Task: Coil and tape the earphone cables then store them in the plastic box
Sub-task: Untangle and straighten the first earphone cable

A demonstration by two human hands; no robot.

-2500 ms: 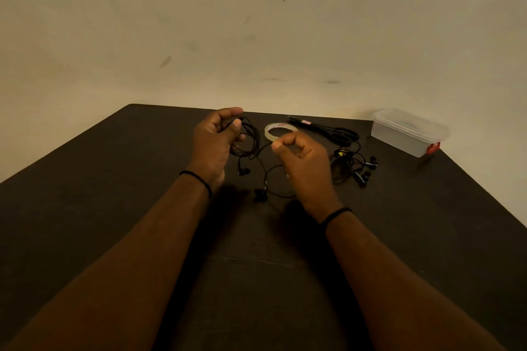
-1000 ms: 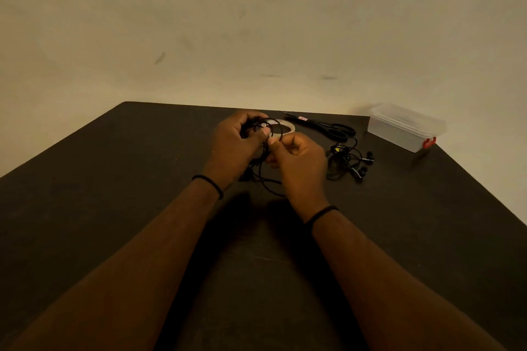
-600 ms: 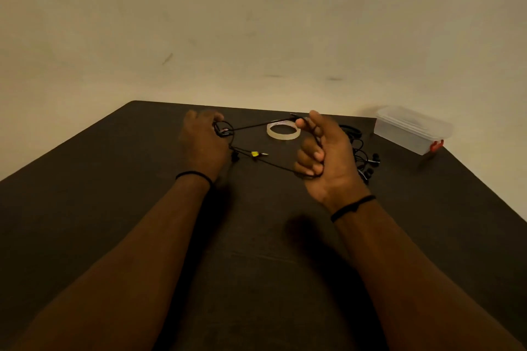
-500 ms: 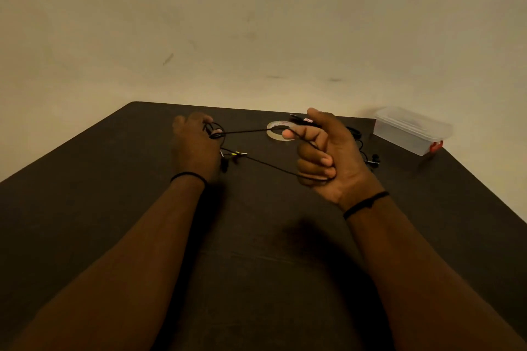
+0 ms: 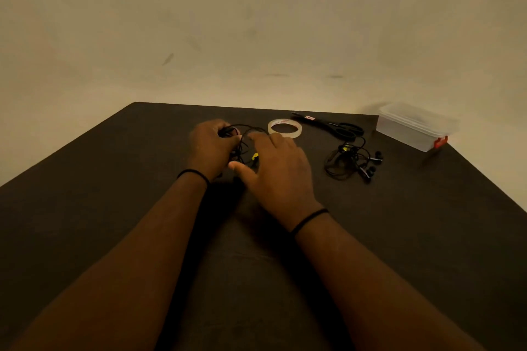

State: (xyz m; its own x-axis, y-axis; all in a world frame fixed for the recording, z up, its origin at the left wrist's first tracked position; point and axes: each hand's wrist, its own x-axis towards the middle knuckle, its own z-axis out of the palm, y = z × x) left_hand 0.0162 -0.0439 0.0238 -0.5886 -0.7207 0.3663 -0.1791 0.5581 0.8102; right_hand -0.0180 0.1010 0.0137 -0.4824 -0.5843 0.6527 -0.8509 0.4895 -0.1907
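— Around the hands?
— Roll of clear tape (image 5: 284,128) flat on the table (image 5: 399,236), just above the right hand (image 5: 278,172) in the frame. Black scissors (image 5: 333,126) to the right of the tape, blades pointing left. Below the scissors, a second earphone cable (image 5: 352,162) in a loose tangle, earbuds at its right edge. Plastic box (image 5: 415,125) with a red clasp at the far right corner, lid on, well apart from the hands.
— And the cable being worked?
— Centre of the frame, between both hands: black earphone cable (image 5: 242,139) with a small yellow piece, loops partly hidden.
— Left grip?
— Left hand (image 5: 212,148) curled round the cable bundle, back of the hand blocking most of the loops.
— Right grip?
— Spread, fingers relaxed over the cable, thumb pointing left; contact with the wire hard to tell. Thin black band on each wrist.
— Surface and room?
— Dark, matte table, far edge across the middle of the frame. Beyond it a plain beige wall (image 5: 256,23) with a few faint scuffs. Dim, warm light.
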